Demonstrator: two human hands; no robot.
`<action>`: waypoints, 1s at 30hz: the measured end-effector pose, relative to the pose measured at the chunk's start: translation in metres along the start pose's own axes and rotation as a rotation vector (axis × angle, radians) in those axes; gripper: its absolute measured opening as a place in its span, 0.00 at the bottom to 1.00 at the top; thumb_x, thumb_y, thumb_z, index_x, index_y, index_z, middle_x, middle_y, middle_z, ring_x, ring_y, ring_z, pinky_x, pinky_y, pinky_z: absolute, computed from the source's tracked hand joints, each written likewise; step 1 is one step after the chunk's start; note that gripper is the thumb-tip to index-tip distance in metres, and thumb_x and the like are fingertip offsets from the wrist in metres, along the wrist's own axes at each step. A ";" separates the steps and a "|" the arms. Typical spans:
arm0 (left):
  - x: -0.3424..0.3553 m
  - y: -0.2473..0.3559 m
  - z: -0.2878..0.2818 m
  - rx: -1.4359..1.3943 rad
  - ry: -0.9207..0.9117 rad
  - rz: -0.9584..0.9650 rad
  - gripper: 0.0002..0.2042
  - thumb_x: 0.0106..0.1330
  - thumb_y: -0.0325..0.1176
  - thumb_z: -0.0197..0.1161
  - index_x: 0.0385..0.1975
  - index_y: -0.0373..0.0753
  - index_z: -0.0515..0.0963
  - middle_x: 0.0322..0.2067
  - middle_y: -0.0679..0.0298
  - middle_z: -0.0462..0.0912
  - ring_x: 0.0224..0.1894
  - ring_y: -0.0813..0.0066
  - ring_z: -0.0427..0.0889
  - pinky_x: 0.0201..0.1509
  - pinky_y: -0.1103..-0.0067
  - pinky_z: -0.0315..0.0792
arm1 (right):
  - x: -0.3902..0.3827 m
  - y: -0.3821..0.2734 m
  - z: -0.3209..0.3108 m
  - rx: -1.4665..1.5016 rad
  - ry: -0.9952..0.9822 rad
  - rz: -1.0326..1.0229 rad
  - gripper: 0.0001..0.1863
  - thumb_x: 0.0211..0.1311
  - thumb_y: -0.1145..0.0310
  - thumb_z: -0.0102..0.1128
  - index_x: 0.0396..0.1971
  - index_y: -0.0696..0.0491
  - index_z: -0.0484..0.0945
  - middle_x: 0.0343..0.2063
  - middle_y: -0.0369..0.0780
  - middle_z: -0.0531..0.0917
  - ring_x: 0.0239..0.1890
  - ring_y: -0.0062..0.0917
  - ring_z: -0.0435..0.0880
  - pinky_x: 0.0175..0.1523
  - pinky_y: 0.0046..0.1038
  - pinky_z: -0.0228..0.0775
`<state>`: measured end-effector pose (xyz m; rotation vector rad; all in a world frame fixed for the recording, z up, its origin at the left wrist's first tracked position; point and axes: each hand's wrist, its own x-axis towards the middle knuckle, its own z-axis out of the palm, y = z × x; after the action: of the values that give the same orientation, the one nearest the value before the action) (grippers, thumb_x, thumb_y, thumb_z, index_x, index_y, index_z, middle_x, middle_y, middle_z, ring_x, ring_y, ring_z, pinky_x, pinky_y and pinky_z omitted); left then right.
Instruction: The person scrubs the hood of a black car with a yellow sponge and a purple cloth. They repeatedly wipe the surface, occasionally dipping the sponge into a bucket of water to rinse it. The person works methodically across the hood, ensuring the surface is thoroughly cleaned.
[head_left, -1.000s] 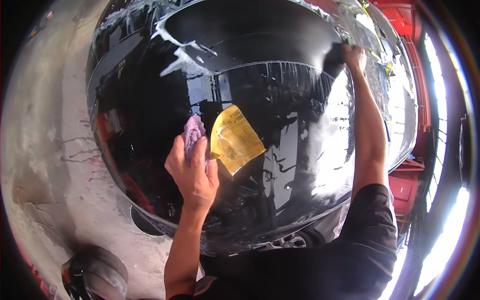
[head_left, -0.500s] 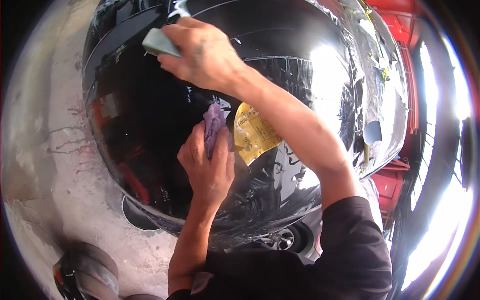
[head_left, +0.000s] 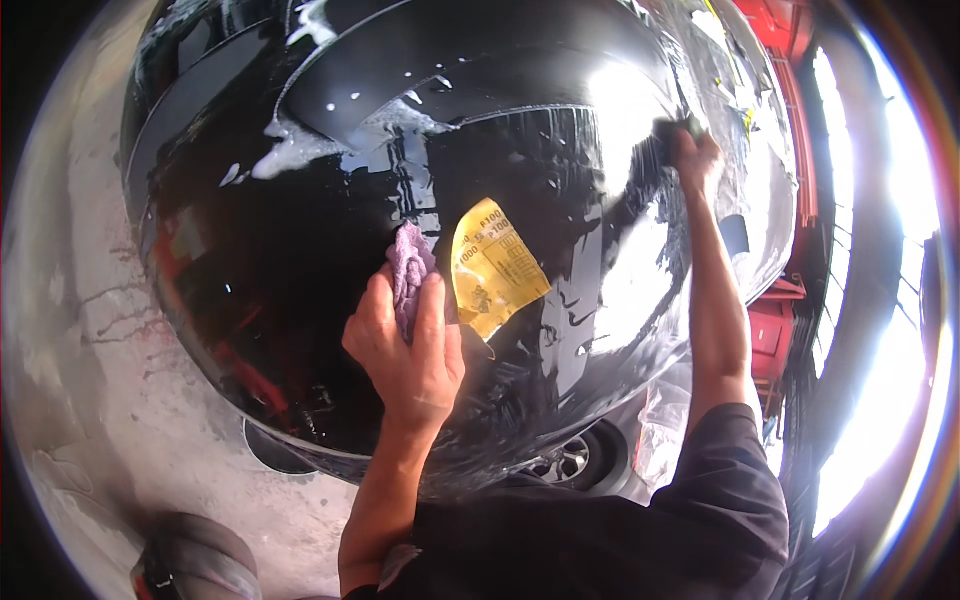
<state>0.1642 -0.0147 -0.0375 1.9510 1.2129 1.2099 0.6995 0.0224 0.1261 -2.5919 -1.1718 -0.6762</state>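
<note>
A glossy black car body panel (head_left: 280,270) curves across the middle, wet and streaked. My left hand (head_left: 408,370) rests on it, fingers closed round a crumpled purple cloth (head_left: 407,270). Just right of the cloth lies a yellow printed sheet (head_left: 500,280), apparently sandpaper backing, its edges curling. Far to the right, my right hand (head_left: 703,158) is at the bright, light-reflecting side of the panel. It grips a sanding block (head_left: 667,143), blurred and dark from this side. Milky suds (head_left: 298,150) run along the panel's upper left.
A car wheel (head_left: 565,462) shows below the panel, with crinkled clear plastic (head_left: 664,430) beside it. Red metal equipment (head_left: 772,340) stands on the right. At lower left, a dark rounded object (head_left: 200,558) sits on the stained concrete floor (head_left: 120,300).
My right hand has swept from the panel's upper left to its right side with the block. White suds now show where it was. The left hand stays nearly in place with the cloth.
</note>
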 end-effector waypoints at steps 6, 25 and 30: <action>-0.001 -0.002 -0.003 -0.013 0.014 -0.010 0.20 0.78 0.37 0.62 0.64 0.37 0.80 0.68 0.39 0.72 0.62 0.42 0.74 0.65 0.54 0.67 | -0.148 -0.300 0.002 0.269 -0.038 -0.525 0.21 0.56 0.64 0.76 0.47 0.59 0.84 0.44 0.49 0.86 0.47 0.46 0.88 0.52 0.45 0.83; -0.002 0.002 -0.002 -0.040 0.056 -0.006 0.19 0.75 0.34 0.66 0.63 0.36 0.81 0.68 0.39 0.73 0.64 0.40 0.75 0.66 0.52 0.68 | -0.068 0.034 -0.026 -0.301 0.067 -0.017 0.25 0.67 0.48 0.69 0.42 0.59 0.86 0.39 0.58 0.89 0.46 0.59 0.88 0.55 0.54 0.78; -0.005 -0.001 -0.005 -0.050 0.058 -0.035 0.19 0.74 0.32 0.68 0.62 0.35 0.81 0.68 0.39 0.72 0.66 0.39 0.74 0.68 0.51 0.69 | -0.155 -0.218 -0.005 0.159 -0.035 -0.406 0.17 0.60 0.65 0.73 0.47 0.55 0.83 0.42 0.46 0.84 0.43 0.42 0.86 0.47 0.45 0.82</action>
<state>0.1587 -0.0183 -0.0382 1.8626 1.2291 1.2753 0.4442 0.0629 0.0561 -2.2629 -1.7114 -0.5829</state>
